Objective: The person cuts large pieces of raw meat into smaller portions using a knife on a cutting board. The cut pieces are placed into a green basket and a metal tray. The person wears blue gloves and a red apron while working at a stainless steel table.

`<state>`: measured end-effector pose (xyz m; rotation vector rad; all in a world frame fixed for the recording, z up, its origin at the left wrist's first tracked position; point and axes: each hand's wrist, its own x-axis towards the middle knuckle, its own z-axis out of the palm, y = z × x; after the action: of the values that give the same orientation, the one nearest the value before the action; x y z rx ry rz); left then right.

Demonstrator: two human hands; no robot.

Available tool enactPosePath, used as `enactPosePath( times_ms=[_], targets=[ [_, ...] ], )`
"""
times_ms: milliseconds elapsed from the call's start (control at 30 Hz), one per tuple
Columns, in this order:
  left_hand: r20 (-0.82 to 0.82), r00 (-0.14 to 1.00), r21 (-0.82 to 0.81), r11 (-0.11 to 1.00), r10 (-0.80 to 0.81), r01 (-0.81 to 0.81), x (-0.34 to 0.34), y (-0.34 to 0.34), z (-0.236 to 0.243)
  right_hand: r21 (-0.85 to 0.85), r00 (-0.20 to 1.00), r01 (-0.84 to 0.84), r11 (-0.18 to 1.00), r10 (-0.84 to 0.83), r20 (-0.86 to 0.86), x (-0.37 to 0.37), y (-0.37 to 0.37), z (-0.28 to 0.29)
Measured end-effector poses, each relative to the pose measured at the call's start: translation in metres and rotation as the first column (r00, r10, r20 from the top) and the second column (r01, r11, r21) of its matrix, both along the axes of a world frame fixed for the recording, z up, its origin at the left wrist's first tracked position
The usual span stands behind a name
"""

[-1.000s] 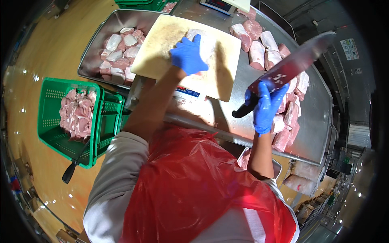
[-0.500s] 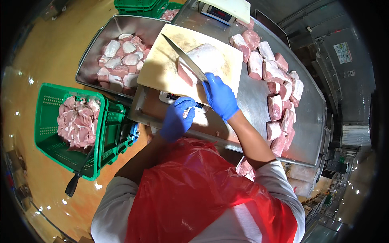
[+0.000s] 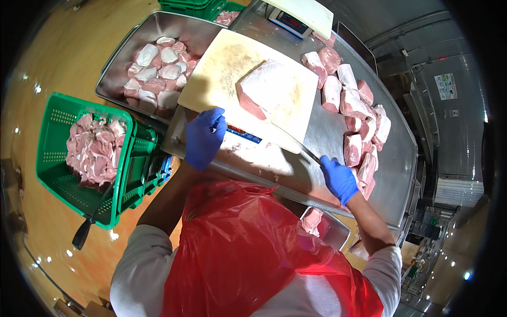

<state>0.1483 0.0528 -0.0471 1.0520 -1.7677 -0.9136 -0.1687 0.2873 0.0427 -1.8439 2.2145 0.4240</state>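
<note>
The right hand (image 3: pixel 339 180) is closed round the handle of the knife (image 3: pixel 296 141), whose thin blade reaches over the near edge of the board (image 3: pixel 211 68), by the meat (image 3: pixel 270 87). The left hand (image 3: pixel 205 138) is loosely curled beside the board's near-left corner; I cannot tell whether it holds anything. The meat lies on the board, neither hand steadying it, so a sideways push from the blade could slide its moist underside. The board seems to rest on the scale (image 3: pixel 244 135), so hard pressure near its edge might tip it. The meat is a plump, soft block, pale fat above pink flesh; the board is flat, cream, stained; the surface (image 3: pixel 330 134), smooth metal.
</note>
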Motion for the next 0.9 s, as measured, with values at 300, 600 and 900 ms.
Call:
enactPosePath(
  times_ms=[300,600,900],
  targets=[
    [0.26,0.966,0.021,1.0,-0.006,0.001,-0.094,-0.007,0.015,-0.558,0.962,0.142,0.818,0.019,0.272,0.061,-0.072,-0.028],
    [0.123,0.992,0.043,0.998,-0.041,0.036,-0.066,-0.011,-0.014,-0.379,0.966,0.04,0.925,0.061,0.252,0.125,-0.176,-0.013],
    [0.09,0.991,-0.025,0.995,-0.099,0.101,-0.041,-0.02,-0.015,-0.11,0.998,-0.049,0.993,0.053,0.034,0.07,-0.098,-0.003]
  ],
)
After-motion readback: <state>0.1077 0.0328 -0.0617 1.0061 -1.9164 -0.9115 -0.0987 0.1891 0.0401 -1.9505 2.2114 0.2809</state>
